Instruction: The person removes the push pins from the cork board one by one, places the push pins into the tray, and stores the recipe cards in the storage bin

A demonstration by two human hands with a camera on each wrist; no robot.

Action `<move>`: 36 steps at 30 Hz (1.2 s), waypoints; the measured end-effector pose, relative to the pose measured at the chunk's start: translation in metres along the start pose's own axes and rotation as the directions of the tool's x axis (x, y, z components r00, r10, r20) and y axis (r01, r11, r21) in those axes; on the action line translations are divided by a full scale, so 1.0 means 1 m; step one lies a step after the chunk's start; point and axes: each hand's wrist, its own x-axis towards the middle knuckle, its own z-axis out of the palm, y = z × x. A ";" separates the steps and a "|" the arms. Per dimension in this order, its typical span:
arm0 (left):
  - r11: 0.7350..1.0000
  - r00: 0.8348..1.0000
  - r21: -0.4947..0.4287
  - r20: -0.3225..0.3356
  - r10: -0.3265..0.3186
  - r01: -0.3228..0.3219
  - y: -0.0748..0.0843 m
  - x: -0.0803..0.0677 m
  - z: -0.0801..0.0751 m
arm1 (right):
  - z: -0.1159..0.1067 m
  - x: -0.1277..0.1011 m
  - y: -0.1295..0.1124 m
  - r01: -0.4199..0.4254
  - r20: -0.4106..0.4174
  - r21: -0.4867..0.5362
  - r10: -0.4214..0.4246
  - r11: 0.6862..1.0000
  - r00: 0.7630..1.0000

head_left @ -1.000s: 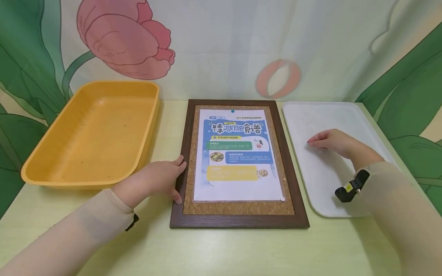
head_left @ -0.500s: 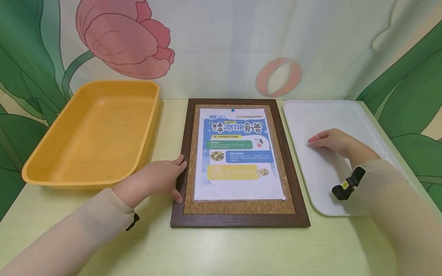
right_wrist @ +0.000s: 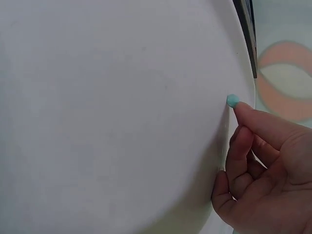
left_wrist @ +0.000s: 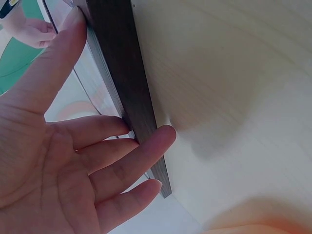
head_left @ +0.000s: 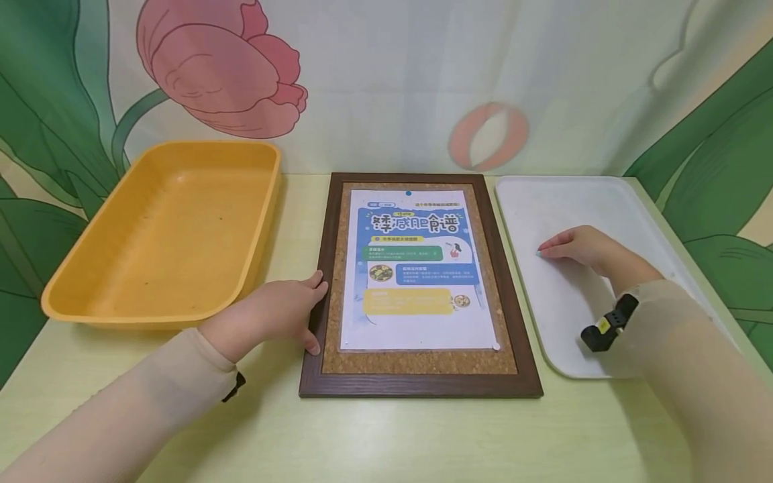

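Note:
My left hand (head_left: 272, 312) rests on the left side of a brown-framed cork board (head_left: 417, 386), its fingers and thumb fairly straight against the frame. A printed poster (head_left: 417, 332) lies on the cork, with a teal thumbtack (head_left: 408, 193) at its top and a white thumbtack (head_left: 496, 347) at its lower right corner. Over the white tray (head_left: 561, 208), my right hand (head_left: 588, 247) pinches a small teal thumbtack (right_wrist: 232, 100) between thumb and finger; its pin is hidden. In the left wrist view, the thumb and fingers touch the dark frame (left_wrist: 124, 68).
A yellow plastic bin (head_left: 175, 248) stands on the left of the pale table (head_left: 410, 443). Behind the table hangs a curtain (head_left: 386, 74) printed with flowers and leaves. The board lies between bin and tray.
The right wrist has shifted slightly, and the teal thumbtack at its fingertips shows more clearly. My left hand stays on the frame, and the board has not moved.

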 end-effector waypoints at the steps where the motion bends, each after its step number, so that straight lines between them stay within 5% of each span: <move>1: 1.000 1.000 0.001 0.000 0.000 0.000 0.000 0.000 0.000 | -0.001 -0.001 0.000 0.002 0.000 0.000 -0.002 1.000 1.000; 20: 1.000 1.000 -0.009 0.001 0.000 0.000 -0.001 -0.002 0.000 | 0.004 -0.037 -0.014 0.151 0.007 -0.053 -0.151 0.987 0.989; 36: 1.000 1.000 0.001 -0.007 0.011 -0.011 -0.003 -0.001 0.001 | 0.034 -0.075 -0.030 0.259 0.052 -0.018 -0.258 0.966 0.965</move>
